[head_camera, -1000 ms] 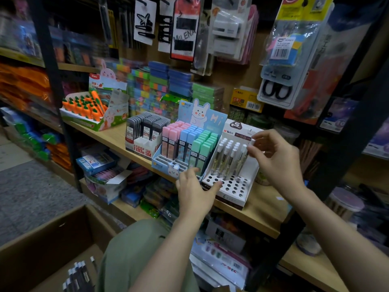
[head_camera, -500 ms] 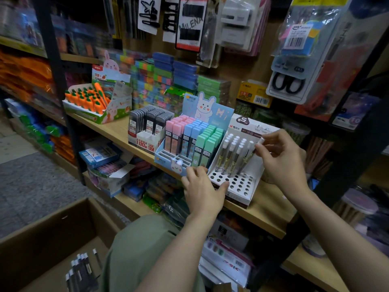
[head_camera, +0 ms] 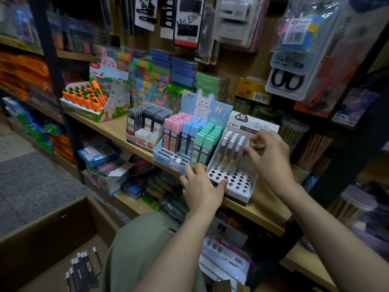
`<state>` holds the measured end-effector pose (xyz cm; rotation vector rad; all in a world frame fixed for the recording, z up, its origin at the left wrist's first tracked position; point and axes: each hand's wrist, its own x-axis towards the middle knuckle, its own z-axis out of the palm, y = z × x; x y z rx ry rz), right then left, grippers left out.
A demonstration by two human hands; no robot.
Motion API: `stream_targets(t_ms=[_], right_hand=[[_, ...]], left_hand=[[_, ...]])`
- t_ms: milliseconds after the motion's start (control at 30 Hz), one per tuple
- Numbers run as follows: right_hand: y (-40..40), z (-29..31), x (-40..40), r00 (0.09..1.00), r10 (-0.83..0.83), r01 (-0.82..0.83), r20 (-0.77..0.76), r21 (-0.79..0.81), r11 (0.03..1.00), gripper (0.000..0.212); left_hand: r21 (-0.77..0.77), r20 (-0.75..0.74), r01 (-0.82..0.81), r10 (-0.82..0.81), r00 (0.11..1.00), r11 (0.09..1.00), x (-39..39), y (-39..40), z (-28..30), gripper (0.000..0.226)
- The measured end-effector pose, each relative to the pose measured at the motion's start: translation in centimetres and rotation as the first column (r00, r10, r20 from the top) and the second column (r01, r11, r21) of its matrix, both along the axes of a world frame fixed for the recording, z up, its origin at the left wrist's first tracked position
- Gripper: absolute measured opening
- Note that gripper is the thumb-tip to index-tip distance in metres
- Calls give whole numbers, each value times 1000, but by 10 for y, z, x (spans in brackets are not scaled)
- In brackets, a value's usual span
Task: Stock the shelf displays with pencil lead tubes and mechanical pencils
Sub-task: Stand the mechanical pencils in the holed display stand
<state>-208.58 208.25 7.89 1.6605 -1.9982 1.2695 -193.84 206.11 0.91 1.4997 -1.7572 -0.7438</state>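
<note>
Right hand (head_camera: 271,157): fingertips (head_camera: 249,152) bunched together, pinching the white cap of a pencil lead tube (head_camera: 244,153) at the right end of the front row in the white display box (head_camera: 237,184); the tube itself is mostly hidden behind the fingers and blurred, so its seating in a hole can't be told. Left hand (head_camera: 202,186): fingers lightly spread, curled over the front-left corner of the white display box, thumb lying along the perforated front panel, knuckles touching the neighbouring bunny display box (head_camera: 168,157).

White display box sits on the wooden shelf (head_camera: 263,207), near its front edge, tilted back. Rear holes hold upright white-capped tubes (head_camera: 230,148); front rows of holes open. Bunny display box just to its left, touching, filled with pink, blue and green lead cases (head_camera: 189,133). Left of that, a box of grey-black lead cases (head_camera: 147,119). Further left on the same shelf, a carrot-shaped item display (head_camera: 88,100).

Lower left, an open cardboard box (head_camera: 42,239) on the floor with loose dark mechanical pencils (head_camera: 82,270) lying in it. Green-clad knee (head_camera: 143,245) between box and shelf. Hanging blister packs with scissors (head_camera: 288,81) upper right.
</note>
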Motion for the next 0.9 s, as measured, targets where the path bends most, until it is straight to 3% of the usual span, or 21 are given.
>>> stream_targets(t_ms=[167, 267, 367, 467, 600, 667, 733, 800, 900], right_hand=[[6, -4, 4, 1000, 15, -15, 27, 17, 1000, 15], [19, -1, 4, 997, 24, -27, 76, 33, 999, 28], [41, 3, 8, 974, 96, -97, 204, -9, 995, 30], [53, 11, 32, 900, 216, -212, 379, -53, 976, 19], [34, 25, 97, 769, 403, -410, 496, -101, 907, 14], [16, 19, 139, 725, 477, -559, 497, 21, 829, 15], [-5, 0, 184, 749, 524, -642, 406, 251, 724, 11], [-21, -29, 227, 767, 570, -636, 294, 460, 620, 15], [-39, -88, 281, 769, 575, -585, 279, 669, 458, 15]], left_hand=[[5, -4, -4, 4, 1000, 1000, 2, 2, 2, 58], [5, -18, -18, 18, 1000, 1000, 4, 8, 6, 58], [-23, -208, -33, 27, 978, 999, 13, 13, 15, 52], [-30, -399, 36, -45, 916, 999, 39, 9, 30, 30], [38, -471, 97, -68, 880, 995, 109, -12, 34, 15], [105, -411, 71, -22, 911, 992, 153, -21, 19, 11], [210, -298, 10, 54, 953, 978, 200, -26, -12, 9], [327, -218, -98, 176, 960, 940, 244, -25, -56, 4], [493, -213, -262, 407, 888, 829, 297, -14, -129, 7]])
